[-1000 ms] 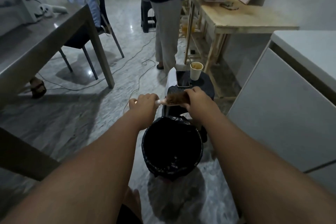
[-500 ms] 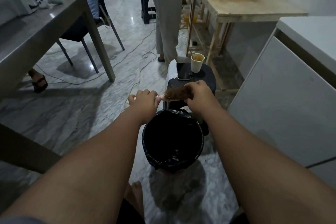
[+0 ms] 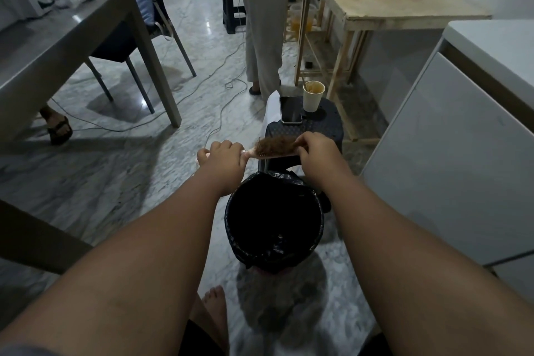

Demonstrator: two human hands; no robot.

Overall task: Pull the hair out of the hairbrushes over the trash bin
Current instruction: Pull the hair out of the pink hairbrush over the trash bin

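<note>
A pale pink hairbrush (image 3: 264,154) lies level just beyond the far rim of the trash bin (image 3: 231,228), which is round and lined with a black bag. My left hand (image 3: 225,157) is closed around the brush handle. A thick mat of brown hair (image 3: 274,144) covers the bristles. My right hand (image 3: 316,154) pinches the right end of that hair, its fingers curled over the brush head. The far end of the brush is hidden behind my right hand.
A black stool (image 3: 323,127) behind the bin carries a phone (image 3: 290,110) and a paper cup (image 3: 313,95). A person (image 3: 264,23) stands further back by a wooden table (image 3: 390,0). Grey table (image 3: 57,46) left, white cabinet (image 3: 450,153) right, cables (image 3: 185,95) on the floor.
The view has tilted so the scene sits lower in frame. Both hands keep their hold on the brush; my right fingers have shifted slightly along the hair at the brush's right end.
</note>
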